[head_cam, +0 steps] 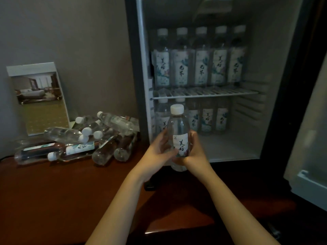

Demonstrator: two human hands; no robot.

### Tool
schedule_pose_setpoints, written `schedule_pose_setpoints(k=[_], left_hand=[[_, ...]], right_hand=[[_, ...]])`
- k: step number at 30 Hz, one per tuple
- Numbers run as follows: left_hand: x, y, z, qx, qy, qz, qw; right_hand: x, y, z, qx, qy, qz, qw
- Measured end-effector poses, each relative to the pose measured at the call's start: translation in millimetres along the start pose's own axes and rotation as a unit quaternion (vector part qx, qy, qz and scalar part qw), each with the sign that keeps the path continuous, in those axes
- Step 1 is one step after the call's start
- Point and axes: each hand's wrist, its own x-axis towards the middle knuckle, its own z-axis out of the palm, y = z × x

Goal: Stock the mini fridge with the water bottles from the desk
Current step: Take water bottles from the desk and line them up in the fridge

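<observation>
Both hands are gripping one upright bottle (179,137) in front of the open fridge (265,106), level with its lower compartment. The left hand (159,151) is wrapping the bottle's left side, fingers curled over the label, and the right hand (195,151) is clasping the right side and cupping it low down — the white cap (177,109) is standing clear above both.

Inside the fridge, a wire shelf (221,93) is carrying a row of five bottles (200,57), all upright and touching side by side, labels facing out. Below the shelf, more bottles (214,119) are standing toward the back of the fridge floor; two of them are partly hidden behind the held bottle, so the exact count cannot be told. The floor's front and right part is lying bare. The fridge door (307,156) is swinging open to the right of the cabinet.

Left of the fridge, on the dark wooden surface (53,200), a heap of bottles (85,138) is lying on its side — some stacked across others, caps pointing different ways. Behind the heap, further left of the fridge, a printed card (39,98) showing a room is leaning against the wall.
</observation>
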Motion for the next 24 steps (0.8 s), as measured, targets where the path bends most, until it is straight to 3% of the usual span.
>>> schedule_pose_setpoints(k=[5, 24], left_hand=[[30.0, -12.5, 27.1, 0.009, -0.013, -0.005, 1.0], [87.7, -75.4, 47.3, 0.094, 0.061, 0.03, 0.993]], right_hand=[[14.8, 14.5, -26.7, 0.001, 0.047, -0.004, 0.999], [100.2, 49.5, -64.8, -0.008, 0.067, 0.037, 0.997]])
